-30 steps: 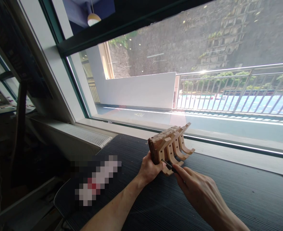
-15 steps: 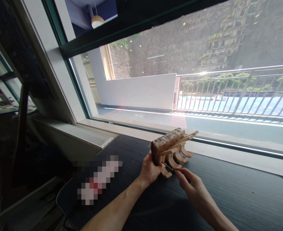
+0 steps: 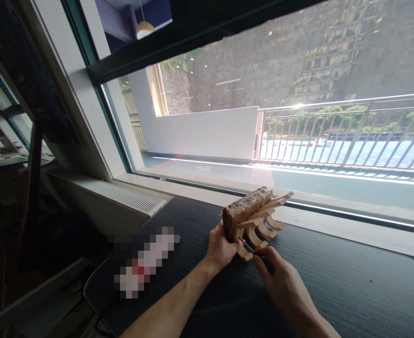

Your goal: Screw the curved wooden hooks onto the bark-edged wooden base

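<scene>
A brown wooden block [image 3: 247, 209] with a rough, pale upper face is tilted above the dark table. Several light wooden curved hooks [image 3: 256, 239] stand out from its front side. My left hand [image 3: 221, 246] is closed around the block's near end, thumb at the base of the nearest hook. In my right hand [image 3: 277, 270] is a screwdriver [image 3: 248, 246] with a dark handle, its thin shaft pointing up and left to the base of that hook. The left thumb and the hook hide where its tip meets the wood.
The dark, ribbed table [image 3: 333, 281] lies under both hands. A pixelated pink and red item [image 3: 150, 258] rests on its left part. Beyond the table's far edge are a white window sill [image 3: 193, 190] and a large window. A vented white cover [image 3: 129, 195] runs along the left.
My right hand's fingers have turned around the screwdriver handle, and more of the shaft shows. The block with its hooks has shifted very slightly to the right.
</scene>
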Motion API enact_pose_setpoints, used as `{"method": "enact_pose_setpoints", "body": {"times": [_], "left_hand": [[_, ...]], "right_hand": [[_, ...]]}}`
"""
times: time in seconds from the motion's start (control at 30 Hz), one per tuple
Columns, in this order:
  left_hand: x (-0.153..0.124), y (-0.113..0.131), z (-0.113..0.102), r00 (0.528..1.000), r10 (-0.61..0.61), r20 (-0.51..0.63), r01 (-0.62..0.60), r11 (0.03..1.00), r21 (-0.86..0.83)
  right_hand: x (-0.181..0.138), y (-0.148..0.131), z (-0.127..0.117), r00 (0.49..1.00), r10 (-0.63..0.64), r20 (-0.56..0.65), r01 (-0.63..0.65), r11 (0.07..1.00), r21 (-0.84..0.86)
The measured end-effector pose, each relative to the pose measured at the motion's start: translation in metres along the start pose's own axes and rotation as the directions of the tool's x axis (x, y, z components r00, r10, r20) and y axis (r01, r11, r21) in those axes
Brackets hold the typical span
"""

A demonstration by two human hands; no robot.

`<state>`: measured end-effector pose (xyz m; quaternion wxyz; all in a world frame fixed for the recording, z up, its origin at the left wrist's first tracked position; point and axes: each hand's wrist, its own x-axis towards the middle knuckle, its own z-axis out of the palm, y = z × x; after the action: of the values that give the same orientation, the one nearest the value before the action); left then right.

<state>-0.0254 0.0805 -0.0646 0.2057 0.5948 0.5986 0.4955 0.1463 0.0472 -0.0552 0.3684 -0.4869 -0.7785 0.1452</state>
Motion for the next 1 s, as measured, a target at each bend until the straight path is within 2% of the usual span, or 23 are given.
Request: {"method": "enact_pose_setpoints", "body": {"times": [0.07, 0.13, 0.2, 0.3, 0.37, 0.4, 0.47, 0.53, 0.6, 0.67, 0.73, 0.8, 0.83, 0.93, 1.0], "left_hand": [[0.0, 0.0, 0.0, 1.0, -0.004, -0.007, 0.004, 1.0, -0.002], [0.0, 0.001, 0.0, 1.0, -0.005, -0.013, 0.005, 1.0, -0.002], [-0.001, 0.002, 0.001, 1.0, -0.005, -0.014, 0.005, 1.0, -0.002], [-0.003, 0.004, 0.002, 1.0, -0.01, -0.01, 0.01, 1.0, 0.001], [-0.004, 0.006, 0.003, 1.0, -0.017, -0.008, 0.017, 1.0, 0.004], [-0.004, 0.007, 0.003, 1.0, -0.022, -0.008, 0.022, 1.0, 0.004], [-0.005, 0.01, 0.003, 1.0, -0.029, -0.01, 0.029, 1.0, 0.004], [-0.006, 0.011, 0.003, 0.999, -0.029, -0.014, 0.029, 1.0, 0.008], [-0.006, 0.012, 0.002, 1.0, -0.022, -0.017, 0.022, 1.0, 0.018], [-0.007, 0.013, 0.002, 1.0, -0.018, -0.017, 0.019, 0.999, 0.027], [-0.007, 0.012, 0.003, 1.0, -0.022, -0.017, 0.023, 0.999, 0.031], [-0.007, 0.012, 0.003, 1.0, -0.025, -0.016, 0.026, 0.999, 0.031], [-0.007, 0.011, 0.003, 1.0, -0.025, -0.014, 0.026, 0.999, 0.03], [-0.007, 0.011, 0.004, 1.0, -0.03, -0.009, 0.03, 0.999, 0.018], [-0.007, 0.012, 0.004, 0.999, -0.04, -0.01, 0.04, 0.999, 0.006]], "right_hand": [[0.003, 0.0, 0.0, 0.988, 0.12, 0.094, -0.135, 0.975, 0.176], [0.005, 0.001, -0.002, 0.98, 0.143, 0.137, -0.167, 0.968, 0.186], [0.004, 0.002, -0.004, 0.99, 0.095, 0.108, -0.1, 0.994, 0.035], [-0.001, 0.004, -0.005, 0.994, -0.095, 0.052, 0.105, 0.964, -0.244], [-0.004, 0.005, -0.004, 0.982, -0.188, 0.035, 0.189, 0.929, -0.318], [-0.004, 0.004, -0.004, 0.981, -0.19, 0.029, 0.189, 0.932, -0.31], [-0.003, 0.003, -0.001, 0.995, -0.099, 0.023, 0.102, 0.975, -0.196], [0.001, 0.003, 0.001, 0.994, 0.063, 0.087, -0.067, 0.997, 0.041], [0.005, 0.003, 0.002, 0.955, 0.193, 0.225, -0.251, 0.931, 0.266], [0.008, 0.004, 0.001, 0.918, 0.232, 0.322, -0.342, 0.875, 0.343], [0.009, 0.004, -0.001, 0.936, 0.209, 0.283, -0.284, 0.924, 0.256], [0.006, 0.003, -0.005, 0.982, 0.111, 0.151, -0.119, 0.992, 0.044], [0.004, 0.003, -0.006, 0.996, 0.034, 0.085, -0.027, 0.996, -0.08], [-0.001, 0.004, -0.008, 0.979, -0.201, 0.018, 0.195, 0.92, -0.341], [-0.003, 0.005, -0.007, 0.963, -0.265, 0.036, 0.26, 0.897, -0.358]]}}
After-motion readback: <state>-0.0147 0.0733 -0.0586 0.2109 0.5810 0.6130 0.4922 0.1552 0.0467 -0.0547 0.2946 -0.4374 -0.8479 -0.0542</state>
